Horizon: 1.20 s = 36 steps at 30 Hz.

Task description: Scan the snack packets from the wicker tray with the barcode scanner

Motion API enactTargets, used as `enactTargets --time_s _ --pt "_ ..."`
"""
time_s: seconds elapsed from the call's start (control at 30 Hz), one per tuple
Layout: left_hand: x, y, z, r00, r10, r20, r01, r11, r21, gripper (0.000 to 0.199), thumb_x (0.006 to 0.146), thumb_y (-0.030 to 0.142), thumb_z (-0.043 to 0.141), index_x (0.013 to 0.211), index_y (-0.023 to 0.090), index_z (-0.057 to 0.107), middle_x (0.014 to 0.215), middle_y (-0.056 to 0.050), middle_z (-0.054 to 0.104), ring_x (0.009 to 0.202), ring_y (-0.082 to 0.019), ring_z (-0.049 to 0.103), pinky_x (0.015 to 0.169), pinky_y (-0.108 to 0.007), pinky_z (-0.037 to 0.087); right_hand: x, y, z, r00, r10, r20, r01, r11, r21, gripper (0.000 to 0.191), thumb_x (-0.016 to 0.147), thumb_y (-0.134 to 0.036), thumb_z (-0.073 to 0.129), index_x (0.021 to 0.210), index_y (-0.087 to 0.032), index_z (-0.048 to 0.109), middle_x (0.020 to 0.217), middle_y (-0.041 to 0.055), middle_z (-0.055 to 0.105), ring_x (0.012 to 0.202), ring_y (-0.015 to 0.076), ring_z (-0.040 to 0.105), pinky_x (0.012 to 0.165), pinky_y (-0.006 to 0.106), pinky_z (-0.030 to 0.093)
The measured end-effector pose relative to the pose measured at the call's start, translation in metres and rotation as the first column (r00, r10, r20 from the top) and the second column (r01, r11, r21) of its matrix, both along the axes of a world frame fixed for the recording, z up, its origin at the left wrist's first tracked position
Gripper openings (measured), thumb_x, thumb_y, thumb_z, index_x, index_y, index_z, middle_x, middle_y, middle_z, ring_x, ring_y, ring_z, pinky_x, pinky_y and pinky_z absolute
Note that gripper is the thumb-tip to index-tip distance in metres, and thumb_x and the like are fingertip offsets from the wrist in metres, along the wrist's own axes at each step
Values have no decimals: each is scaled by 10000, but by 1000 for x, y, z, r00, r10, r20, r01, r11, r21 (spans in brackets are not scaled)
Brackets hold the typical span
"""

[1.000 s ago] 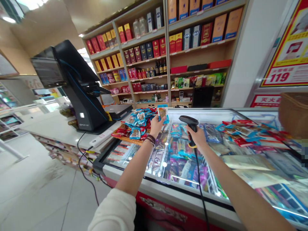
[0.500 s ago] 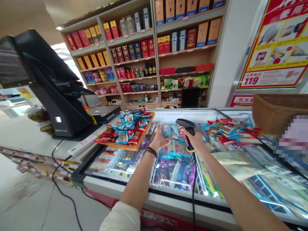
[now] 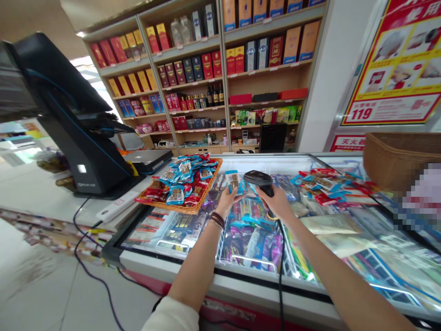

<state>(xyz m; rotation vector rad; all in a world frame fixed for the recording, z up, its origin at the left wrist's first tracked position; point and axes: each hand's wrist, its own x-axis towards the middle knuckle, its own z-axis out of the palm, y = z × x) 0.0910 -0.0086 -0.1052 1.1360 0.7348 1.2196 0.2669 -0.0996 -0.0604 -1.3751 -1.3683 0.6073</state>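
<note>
Above the freezer's glass top (image 3: 241,161), my left hand (image 3: 228,200) is closed on a small blue snack packet (image 3: 233,179), its printed face showing. My right hand (image 3: 277,202) is wrapped round the handle of a black barcode scanner (image 3: 258,178), whose head points left toward the packet. The two hands are close together but apart. To the left, an orange wicker basket (image 3: 217,174) holds a heap of blue and red packets (image 3: 186,168). On the right of the glass lies a loose pile of similar packets (image 3: 325,184).
A black checkout terminal (image 3: 82,138) stands at the left on the counter (image 3: 31,188). The scanner's cable (image 3: 281,276) hangs over the freezer's front edge. A brown basket (image 3: 396,154) sits at the right. Shelves with boxes (image 3: 196,69) stand behind.
My left hand has turned the packet so that its printed face shows. My right hand has brought the scanner slightly left, with its head tilted differently. The view has shifted slightly.
</note>
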Motion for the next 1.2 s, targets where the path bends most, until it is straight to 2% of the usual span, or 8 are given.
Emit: enactTargets --time_s 0.17,0.3,0.5,0.8,1.03,1.2 --pt "-5 6 -5 985 120 -120 -113 991 68 297 742 311 782 949 131 669 876 -43 698 700 -134 671 822 -402 624 -6 -3 3 947 -56 315 47 998 36 385 811 -599 561 776 -219 606 526 23 599 574 234 633 530 288 400" --pt "-5 8 -6 980 139 -141 -129 988 82 223 750 295 766 872 136 669 792 -26 671 666 -136 670 832 -420 623 -10 -5 5 896 -88 436 70 996 59 353 823 -541 561 846 -205 665 628 54 666 655 253 664 562 287 396" --pt "-5 8 -7 980 146 -135 -135 987 88 188 775 264 734 910 144 684 854 -35 685 700 -149 685 843 -432 622 -11 -7 6 869 -85 488 75 996 41 334 838 -524 558 853 -211 673 643 61 677 665 259 671 565 284 392" --pt "-5 8 -8 979 140 -151 -125 986 107 235 766 307 751 918 144 677 822 -33 683 698 -146 684 820 -410 630 -12 -8 8 850 -88 519 78 996 40 304 850 -488 569 879 -205 678 682 68 698 708 262 686 569 276 387" --pt "-14 5 -1 944 194 -269 -159 977 145 235 785 276 744 974 158 668 905 -55 706 682 -167 711 786 -403 630 -8 -12 13 793 -99 601 86 995 51 277 861 -462 577 916 -208 671 732 73 719 709 254 685 538 267 354" --pt "-18 2 4 917 206 -343 -151 972 181 233 788 278 732 984 169 672 951 -62 719 671 -186 717 706 -350 617 -5 -12 15 721 -106 685 83 994 67 268 871 -449 569 940 -212 672 781 76 738 719 246 686 549 266 350"
